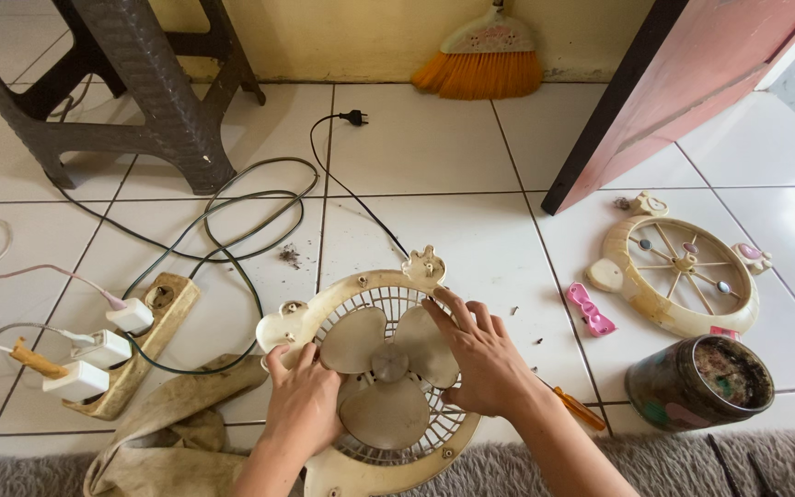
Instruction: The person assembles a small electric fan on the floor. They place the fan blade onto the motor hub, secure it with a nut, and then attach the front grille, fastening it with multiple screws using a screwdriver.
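Observation:
A small cream fan [416, 269] lies face up on the white tiled floor, its front cover off and its three-lobed blade [388, 373] exposed over the rear grille. My left hand [303, 405] grips the fan's left rim and rests beside the blade. My right hand [478, 352] lies flat with fingers spread on the blade's right lobe and the grille. The removed front grille [678, 267] lies on the floor to the right, apart from both hands.
A pink bow-shaped piece [590, 309] and a dirty tin can [699, 384] sit right of the fan. An orange-handled tool [580, 410] lies under my right wrist. A power strip [126, 350] with plugs, cables, a cloth [172, 428], a stool [140, 92], broom [485, 55] and door [683, 83] surround.

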